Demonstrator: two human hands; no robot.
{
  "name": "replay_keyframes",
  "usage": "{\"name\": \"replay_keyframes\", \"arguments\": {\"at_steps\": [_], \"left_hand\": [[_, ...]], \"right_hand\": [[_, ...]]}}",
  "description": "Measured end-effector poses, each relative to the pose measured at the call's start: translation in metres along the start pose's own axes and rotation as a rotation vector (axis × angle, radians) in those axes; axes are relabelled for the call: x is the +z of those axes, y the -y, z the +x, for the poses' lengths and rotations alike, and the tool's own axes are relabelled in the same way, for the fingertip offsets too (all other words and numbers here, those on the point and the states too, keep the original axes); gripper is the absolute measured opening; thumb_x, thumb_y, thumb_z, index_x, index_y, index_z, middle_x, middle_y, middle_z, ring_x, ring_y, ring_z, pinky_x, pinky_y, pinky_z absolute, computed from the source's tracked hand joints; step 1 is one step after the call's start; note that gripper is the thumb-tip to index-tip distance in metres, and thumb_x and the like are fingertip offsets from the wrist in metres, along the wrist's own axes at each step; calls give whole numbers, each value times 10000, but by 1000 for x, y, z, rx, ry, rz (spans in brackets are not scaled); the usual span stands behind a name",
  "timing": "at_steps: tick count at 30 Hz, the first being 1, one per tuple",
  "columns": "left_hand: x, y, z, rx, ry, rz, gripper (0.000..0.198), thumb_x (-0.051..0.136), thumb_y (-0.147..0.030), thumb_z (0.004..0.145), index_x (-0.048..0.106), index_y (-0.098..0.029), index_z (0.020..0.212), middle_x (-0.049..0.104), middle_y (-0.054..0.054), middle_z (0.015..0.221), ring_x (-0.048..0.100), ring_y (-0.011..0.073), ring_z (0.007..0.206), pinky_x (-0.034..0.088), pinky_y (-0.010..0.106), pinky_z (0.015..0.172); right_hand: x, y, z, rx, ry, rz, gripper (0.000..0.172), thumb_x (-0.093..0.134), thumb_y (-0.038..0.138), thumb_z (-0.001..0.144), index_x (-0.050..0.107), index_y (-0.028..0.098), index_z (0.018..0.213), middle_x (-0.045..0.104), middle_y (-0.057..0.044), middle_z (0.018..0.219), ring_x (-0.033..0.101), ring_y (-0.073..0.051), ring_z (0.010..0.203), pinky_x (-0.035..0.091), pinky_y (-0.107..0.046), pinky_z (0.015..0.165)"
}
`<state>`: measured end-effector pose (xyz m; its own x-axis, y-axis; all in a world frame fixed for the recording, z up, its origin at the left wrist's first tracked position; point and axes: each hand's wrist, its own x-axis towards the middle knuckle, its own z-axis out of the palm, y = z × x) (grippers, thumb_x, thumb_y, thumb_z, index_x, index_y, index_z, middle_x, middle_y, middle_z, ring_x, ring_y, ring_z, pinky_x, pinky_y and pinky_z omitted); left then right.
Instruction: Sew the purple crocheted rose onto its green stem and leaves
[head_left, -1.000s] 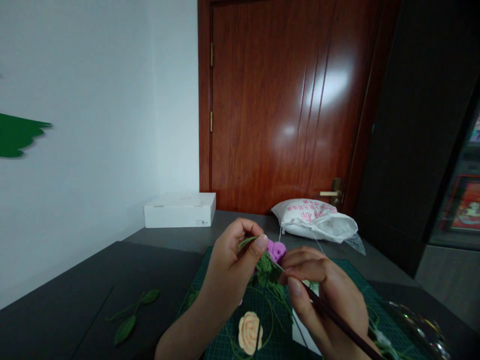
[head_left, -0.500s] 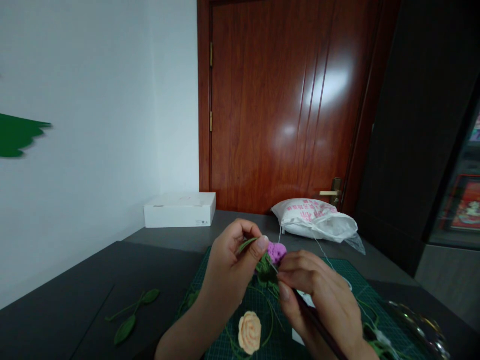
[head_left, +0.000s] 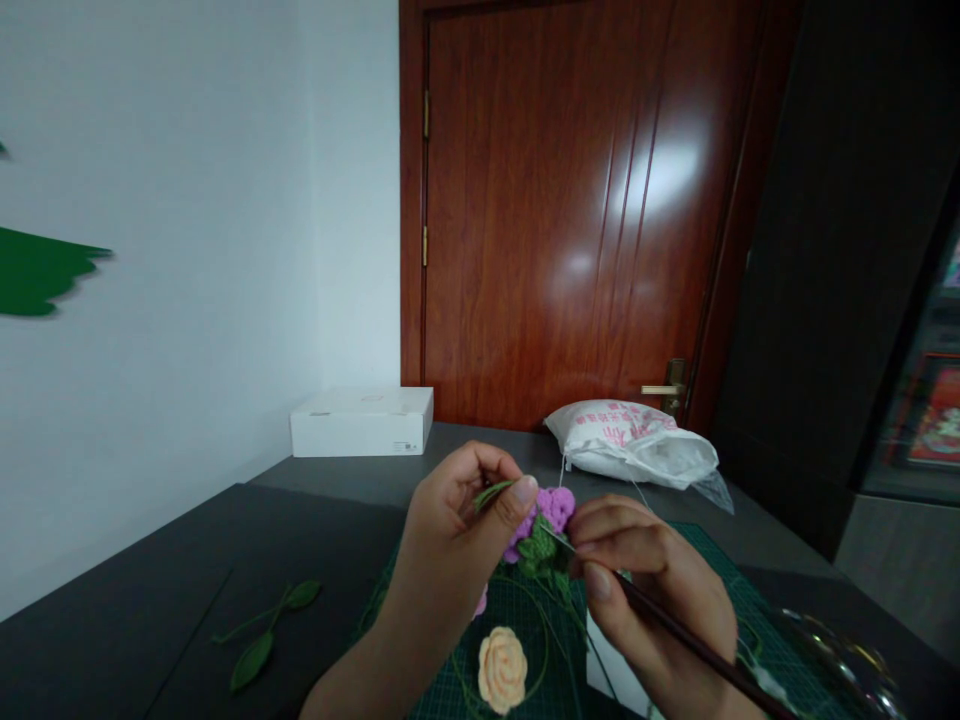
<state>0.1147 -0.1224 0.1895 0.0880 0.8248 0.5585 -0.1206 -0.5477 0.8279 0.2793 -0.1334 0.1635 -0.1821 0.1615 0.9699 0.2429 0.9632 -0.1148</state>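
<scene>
My left hand [head_left: 454, 545] is closed in a pinch on a purple crocheted flower [head_left: 553, 506] with green crocheted leaves [head_left: 541, 548], held above the green cutting mat [head_left: 525, 610]. A thin green strand runs under its thumb. My right hand [head_left: 649, 590] is closed round a dark crochet hook [head_left: 697, 645], its tip pointing into the green part just below the purple flower. A thin white thread rises from the work toward the bag behind.
A peach crocheted rose [head_left: 501, 667] lies on the mat below my hands. A green leaf sprig [head_left: 266, 630] rests on the dark table [head_left: 187, 580] to the left. A white box [head_left: 362, 421] and a white plastic bag [head_left: 634, 442] stand at the back. A clear glass object [head_left: 847, 665] sits far right.
My right hand has drawn the hook back slightly and risen a little; the flower has turned, so more green shows below the purple. My left hand keeps its pinch.
</scene>
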Motion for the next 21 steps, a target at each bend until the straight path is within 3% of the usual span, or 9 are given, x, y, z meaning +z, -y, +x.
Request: {"name": "replay_keyframes", "arguments": {"at_steps": [8, 14, 21], "left_hand": [[1, 0, -2, -21, -13, -20, 156, 694, -245, 834, 570, -164, 785, 493, -55, 626, 444, 79, 560, 366, 184, 511], [2, -2, -4, 11, -24, 32, 152, 702, -238, 821, 582, -166, 764, 513, -48, 618, 464, 86, 557, 387, 191, 508], [2, -3, -3, 28, -25, 79, 119, 693, -212, 822, 588, -170, 784, 547, -36, 663, 494, 95, 581, 414, 201, 532]], "right_hand": [[1, -3, -8, 54, -32, 59, 174, 554, 67, 847, 572, 218, 932, 651, -10, 768, 661, -194, 752, 559, -379, 692], [1, -2, -5, 91, -56, 66, 121, 524, 104, 880, 567, 217, 889, 615, -1, 702, 635, -177, 680, 542, -335, 626], [-3, 0, 2, -79, 62, -94, 169, 544, 55, 838, 564, 205, 914, 655, -21, 750, 656, -180, 692, 569, -347, 662]]}}
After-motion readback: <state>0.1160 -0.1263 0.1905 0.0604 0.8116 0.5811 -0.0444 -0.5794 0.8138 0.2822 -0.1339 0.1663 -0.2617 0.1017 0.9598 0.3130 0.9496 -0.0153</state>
